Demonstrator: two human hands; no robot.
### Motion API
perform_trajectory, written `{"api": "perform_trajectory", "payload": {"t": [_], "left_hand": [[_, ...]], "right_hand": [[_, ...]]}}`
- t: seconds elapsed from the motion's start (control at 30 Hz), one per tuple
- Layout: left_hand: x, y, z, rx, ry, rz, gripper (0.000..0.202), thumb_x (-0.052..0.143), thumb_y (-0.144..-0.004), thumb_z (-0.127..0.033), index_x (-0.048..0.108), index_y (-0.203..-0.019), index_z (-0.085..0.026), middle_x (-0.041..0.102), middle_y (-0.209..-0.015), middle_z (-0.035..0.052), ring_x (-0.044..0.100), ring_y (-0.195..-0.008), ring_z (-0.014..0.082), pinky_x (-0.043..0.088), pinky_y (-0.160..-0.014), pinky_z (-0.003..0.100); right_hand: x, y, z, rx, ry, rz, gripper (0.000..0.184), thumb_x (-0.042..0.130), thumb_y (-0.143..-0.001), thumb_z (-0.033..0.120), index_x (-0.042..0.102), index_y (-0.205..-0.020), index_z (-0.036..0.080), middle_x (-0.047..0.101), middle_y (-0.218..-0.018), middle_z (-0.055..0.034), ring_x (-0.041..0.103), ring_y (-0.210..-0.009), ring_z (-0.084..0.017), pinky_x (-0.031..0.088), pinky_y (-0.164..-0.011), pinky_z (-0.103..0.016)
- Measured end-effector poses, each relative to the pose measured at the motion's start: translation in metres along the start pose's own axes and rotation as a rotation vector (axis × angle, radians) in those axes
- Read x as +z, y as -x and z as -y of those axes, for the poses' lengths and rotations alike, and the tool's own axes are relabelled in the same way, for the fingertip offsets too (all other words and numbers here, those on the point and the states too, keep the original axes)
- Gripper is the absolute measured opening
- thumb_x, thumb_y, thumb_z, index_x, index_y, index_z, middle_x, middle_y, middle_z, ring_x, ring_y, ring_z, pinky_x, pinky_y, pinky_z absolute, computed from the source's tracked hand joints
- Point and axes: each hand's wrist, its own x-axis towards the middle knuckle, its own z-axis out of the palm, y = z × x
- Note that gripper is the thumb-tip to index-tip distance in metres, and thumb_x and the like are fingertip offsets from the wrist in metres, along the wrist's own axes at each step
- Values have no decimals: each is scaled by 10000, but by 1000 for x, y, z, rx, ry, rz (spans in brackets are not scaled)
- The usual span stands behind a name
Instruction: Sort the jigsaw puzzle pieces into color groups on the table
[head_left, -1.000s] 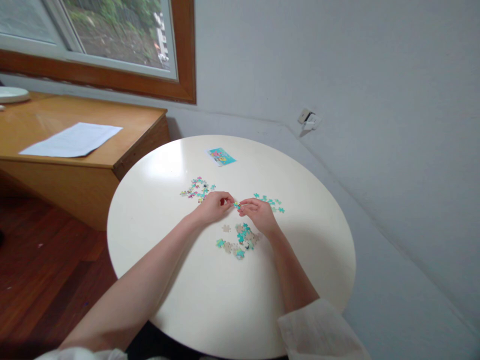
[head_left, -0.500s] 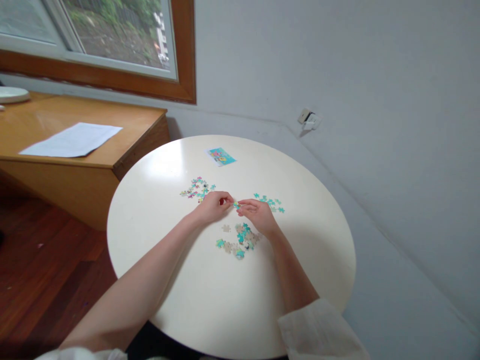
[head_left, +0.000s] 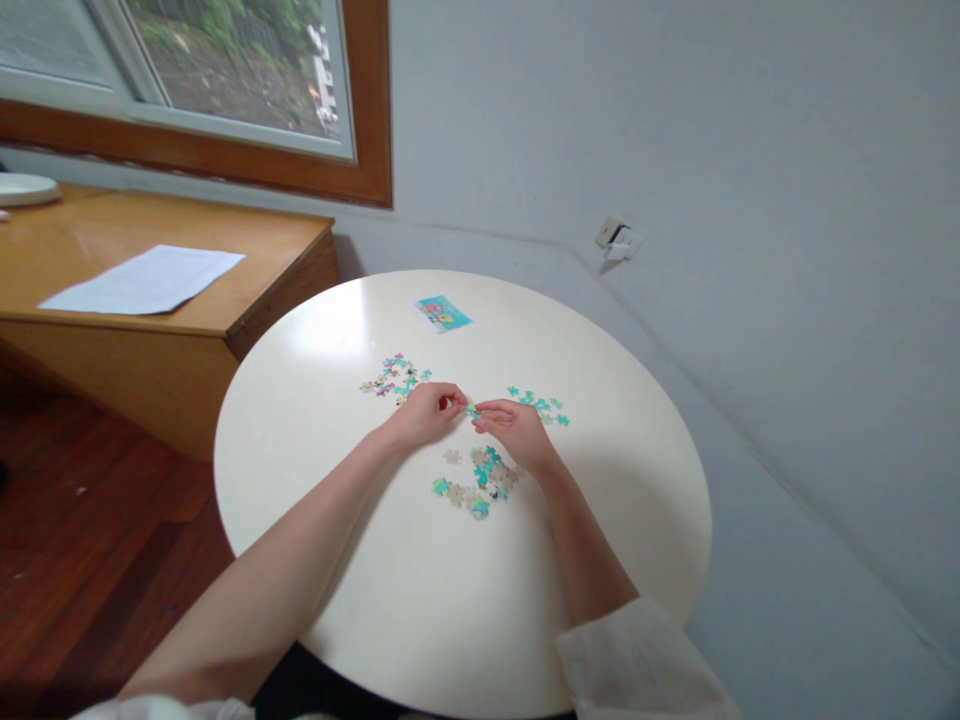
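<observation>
The fingers (head_left: pixel 459 394) of the left hand (head_left: pixel 429 413) come together at their tips, and they are clamped on one small puzzle piece (head_left: pixel 472 410), which shows yellow and turquoise colours. The right hand (head_left: pixel 520 430) meets this same piece from the right side with its fingertips; I cannot tell if they grip it or only touch it. The piece is between the two hands, around the middle of the round white worktop (head_left: pixel 450 620).

Just beside the left hand, toward the left edge and the far edge, lies a group of mixed pieces (head_left: pixel 390 378), with pink, turquoise and dark parts. Beyond the right hand, toward the right edge, there is a loose group of turquoise pieces (head_left: pixel 541 404). From the hands toward the near edge, a third pile (head_left: pixel 489 480) is lying, where some pieces show the turquoise print and others a plain greyish side. Near the far edge rests a picture card (head_left: pixel 445 313), well apart from the hands. Past the left edge of the worktop, a white paper (head_left: pixel 146 280) lies on a wooden desk (head_left: pixel 277 230), below a window (head_left: pixel 232 70).
</observation>
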Motion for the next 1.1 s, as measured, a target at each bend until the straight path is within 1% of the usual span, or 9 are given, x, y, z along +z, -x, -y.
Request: {"api": "perform_trajectory", "payload": {"t": [0.2,0.4,0.77,0.97,1.1], "left_hand": [[-2,0,-2,-20,-3,8,195,485,-734,-157,674,-776,-134,670,-707,32,516,-607,109,371,-592,216],[-2,-1,-2,-17,-19,12,200,483,-738,-155,677,-781,-131,671,-702,32,508,-596,104,365,-583,214],[-4,0,-5,-40,46,18,200,485,-749,-176,679,-766,-132,666,-683,30,500,-590,103,361,-576,218],[-4,1,-7,-44,91,2,197,507,-764,-241,666,-731,-130,625,-617,14,474,-566,95,349,-554,216],[-4,1,-7,-47,140,-4,171,535,-743,-245,651,-707,-125,589,-582,-1,453,-544,82,341,-534,208]], "right_hand": [[1,2,4,-16,-27,20,324,734,-566,344,666,-817,151,702,-694,-49,669,-667,-177,543,-726,-360],[1,2,4,-1,-50,23,336,740,-559,351,663,-817,149,700,-690,-44,664,-659,-167,539,-741,-364],[2,2,3,-15,-55,19,325,738,-563,363,660,-805,160,701,-681,-40,665,-654,-170,545,-732,-359],[2,3,5,-15,-51,22,336,736,-563,374,663,-808,156,702,-691,-45,667,-659,-176,546,-724,-360],[4,3,6,-17,-67,21,334,738,-561,373,661,-802,156,700,-683,-43,666,-648,-172,547,-715,-353]]}}
